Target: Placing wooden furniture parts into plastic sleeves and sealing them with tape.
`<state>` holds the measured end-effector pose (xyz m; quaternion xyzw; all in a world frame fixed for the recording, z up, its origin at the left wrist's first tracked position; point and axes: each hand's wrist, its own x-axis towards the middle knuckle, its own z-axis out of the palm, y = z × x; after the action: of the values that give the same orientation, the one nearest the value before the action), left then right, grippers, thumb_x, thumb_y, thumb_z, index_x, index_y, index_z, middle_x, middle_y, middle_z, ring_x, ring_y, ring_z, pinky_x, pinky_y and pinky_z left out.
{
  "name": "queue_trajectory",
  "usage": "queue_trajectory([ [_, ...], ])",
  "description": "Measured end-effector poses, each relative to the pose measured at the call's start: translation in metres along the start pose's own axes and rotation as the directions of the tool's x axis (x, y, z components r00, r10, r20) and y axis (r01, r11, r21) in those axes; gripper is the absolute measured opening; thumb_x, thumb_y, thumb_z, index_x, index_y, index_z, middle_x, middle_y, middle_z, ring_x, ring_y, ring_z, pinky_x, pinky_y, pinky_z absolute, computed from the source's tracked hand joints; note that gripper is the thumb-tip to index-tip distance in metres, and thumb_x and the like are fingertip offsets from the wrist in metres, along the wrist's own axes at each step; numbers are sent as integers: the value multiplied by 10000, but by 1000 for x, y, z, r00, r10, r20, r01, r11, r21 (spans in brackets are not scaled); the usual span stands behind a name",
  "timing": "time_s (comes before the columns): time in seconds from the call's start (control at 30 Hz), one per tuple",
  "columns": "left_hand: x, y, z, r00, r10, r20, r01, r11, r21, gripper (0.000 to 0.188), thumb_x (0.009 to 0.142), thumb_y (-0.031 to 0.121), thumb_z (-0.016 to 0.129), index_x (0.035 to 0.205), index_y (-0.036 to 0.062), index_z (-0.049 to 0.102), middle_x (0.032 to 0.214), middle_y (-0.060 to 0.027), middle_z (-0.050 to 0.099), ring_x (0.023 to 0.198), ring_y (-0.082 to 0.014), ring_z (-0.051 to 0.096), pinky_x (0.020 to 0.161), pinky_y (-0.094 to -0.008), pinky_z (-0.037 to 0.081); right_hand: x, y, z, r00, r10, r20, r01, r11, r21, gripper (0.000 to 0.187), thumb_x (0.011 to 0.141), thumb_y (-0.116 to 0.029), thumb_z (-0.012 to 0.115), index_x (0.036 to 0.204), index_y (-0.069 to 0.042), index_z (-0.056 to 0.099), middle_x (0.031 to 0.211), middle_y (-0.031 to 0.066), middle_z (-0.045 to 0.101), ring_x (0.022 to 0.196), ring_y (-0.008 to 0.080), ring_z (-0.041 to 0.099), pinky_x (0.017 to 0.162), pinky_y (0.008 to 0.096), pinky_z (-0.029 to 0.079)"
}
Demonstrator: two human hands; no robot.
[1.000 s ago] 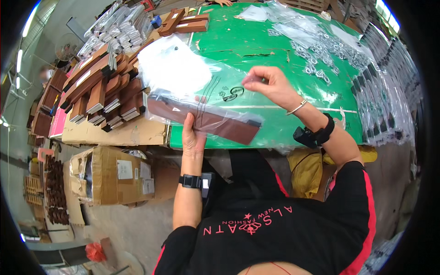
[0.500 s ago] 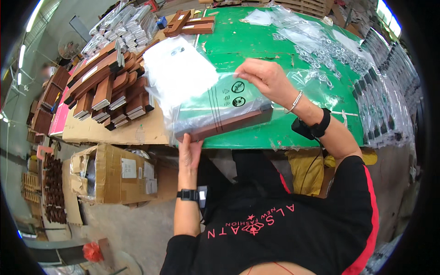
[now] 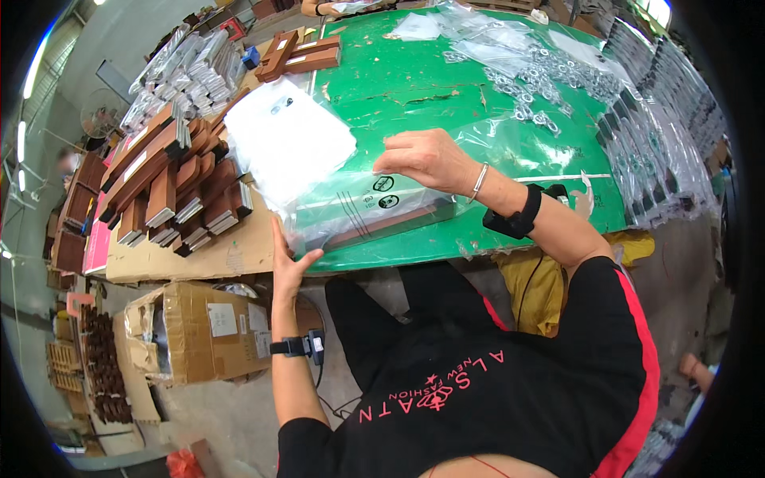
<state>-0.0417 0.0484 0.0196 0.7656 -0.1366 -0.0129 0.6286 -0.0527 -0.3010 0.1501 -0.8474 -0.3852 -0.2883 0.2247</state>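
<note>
A clear plastic bag (image 3: 351, 209) with black printed symbols lies near the front edge of the green table. Inside it is a long brown wooden bar (image 3: 389, 228), showing through the film. At the bag's left end is my left hand (image 3: 288, 259), its thumb spread away from the fingers; the fingertips rest against the bag's corner. My right hand (image 3: 426, 162) is above the bar's right half, fingers pinched on the upper film of the bag. A stack of white plastic bags (image 3: 295, 143) lies just beyond.
Brown wooden pieces (image 3: 179, 171) are piled on cardboard at left, with wrapped bundles (image 3: 183, 84) behind. Metal rings (image 3: 542, 88) and clear bags scatter across the green table (image 3: 398, 88). Wrapped stacks (image 3: 657, 159) stand at right. A cardboard box (image 3: 199, 331) sits below. Another person's hand (image 3: 319, 8) shows at the far edge.
My left hand has loosened from the bar's left end, its thumb now spread. My right hand has come lower with the film. Another person's hand has appeared at the far edge.
</note>
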Motion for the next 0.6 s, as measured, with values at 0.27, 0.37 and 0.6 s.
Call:
queue_trajectory([
  [0.27,23,1,12,994,-94,60,98,993,-62,491,699,82,852,1131,41,624,1049,-31,657,998,-152,605,906,-291,462,-6,-3,-43,992,120,-24,-122,985,-121,282,906,-265,658,1162,-146,670,1068,45,667,1021,233,636,872,347,491],
  [0.37,18,-7,18,997,-67,36,69,994,-82,426,714,70,844,1083,52,633,985,-11,660,941,-129,605,868,-275,468,-51,16,-79,727,463,-507,-463,876,137,515,978,-318,608,1394,-26,530,1428,131,548,1312,242,515,1121,351,347],
  [0.6,10,-4,31,997,-38,-74,30,994,-106,361,765,73,816,1066,47,619,947,3,629,906,-105,572,833,-266,464,-158,5,-16,60,976,-211,-507,212,835,873,1005,-645,329,1500,73,296,1567,192,326,1465,269,289,1209,381,201],
])
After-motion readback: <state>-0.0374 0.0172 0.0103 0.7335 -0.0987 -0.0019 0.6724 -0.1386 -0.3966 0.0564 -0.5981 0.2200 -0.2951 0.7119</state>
